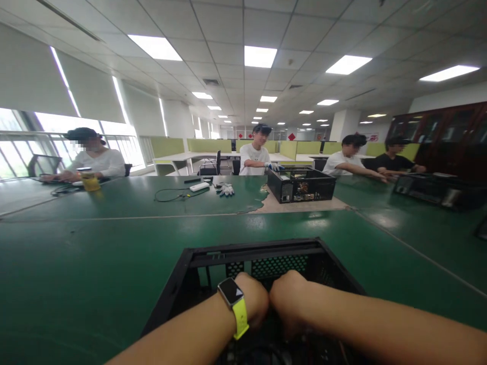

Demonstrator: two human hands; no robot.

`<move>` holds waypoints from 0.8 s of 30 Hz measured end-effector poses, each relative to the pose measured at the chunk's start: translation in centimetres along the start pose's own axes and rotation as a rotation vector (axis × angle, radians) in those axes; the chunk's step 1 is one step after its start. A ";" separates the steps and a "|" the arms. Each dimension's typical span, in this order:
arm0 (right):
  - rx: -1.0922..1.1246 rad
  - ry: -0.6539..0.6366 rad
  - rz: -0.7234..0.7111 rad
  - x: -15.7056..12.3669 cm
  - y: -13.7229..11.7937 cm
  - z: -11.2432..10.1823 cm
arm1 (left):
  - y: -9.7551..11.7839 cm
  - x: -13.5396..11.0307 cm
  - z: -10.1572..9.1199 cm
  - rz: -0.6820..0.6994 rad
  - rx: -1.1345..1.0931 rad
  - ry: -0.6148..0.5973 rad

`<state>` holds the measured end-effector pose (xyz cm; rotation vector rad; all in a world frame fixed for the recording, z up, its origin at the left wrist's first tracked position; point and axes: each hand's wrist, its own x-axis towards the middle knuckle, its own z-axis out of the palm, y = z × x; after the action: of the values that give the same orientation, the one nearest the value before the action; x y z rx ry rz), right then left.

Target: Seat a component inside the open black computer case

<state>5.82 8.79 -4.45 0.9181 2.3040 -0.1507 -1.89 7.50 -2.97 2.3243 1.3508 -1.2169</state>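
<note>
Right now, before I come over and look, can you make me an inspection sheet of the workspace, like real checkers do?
Surface: green tabletop, with a tan patch showing where the green ends raggedly.
Job's things: open black computer case at the near side; its inside is mostly too dark to read.
Clutter: white work glove, white bar-shaped thing, cup of yellow liquid.
Hands: left hand and right hand close together over the case; anything held is hidden.
Cables: thin dark cable looped near the white thing.
Surroundings: four other people, another case across, lit ceiling lights.
</note>
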 end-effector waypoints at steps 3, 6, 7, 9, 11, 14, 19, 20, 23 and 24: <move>0.019 -0.170 -0.038 1.4 1.1 0.8 | -0.3 -0.3 0.0 0.026 -0.016 0.038; 0.013 -0.158 -0.018 1.1 1.8 1.0 | -0.3 -0.3 -0.1 0.057 -0.022 0.112; 0.002 -0.155 -0.010 0.9 1.9 0.9 | -0.2 -0.3 -0.1 0.061 -0.019 0.105; 0.005 -0.173 -0.016 0.7 1.9 0.9 | -0.1 -0.2 -0.1 0.064 -0.005 0.053; 0.021 -0.168 -0.035 0.7 1.8 0.8 | 0.0 0.0 -0.1 0.060 0.017 0.017; -0.004 -0.220 -0.066 0.9 1.5 0.7 | 0.1 0.4 0.1 0.046 0.033 0.023; -0.064 -0.198 -0.033 1.4 1.6 0.7 | 0.2 1.0 0.4 0.019 0.022 0.041; -0.066 -0.192 -0.029 1.4 1.6 0.7 | 0.2 1.0 0.4 0.019 0.028 0.032; -0.074 -0.193 -0.017 1.5 1.5 0.8 | 0.3 1.0 0.3 0.008 0.044 0.009; -0.077 -0.192 -0.014 1.5 1.5 0.8 | 0.3 0.9 0.3 0.002 0.044 0.006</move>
<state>6.41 10.50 -5.79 0.8118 2.1244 -0.1483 -1.57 7.79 -3.89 2.3598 1.3369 -1.2521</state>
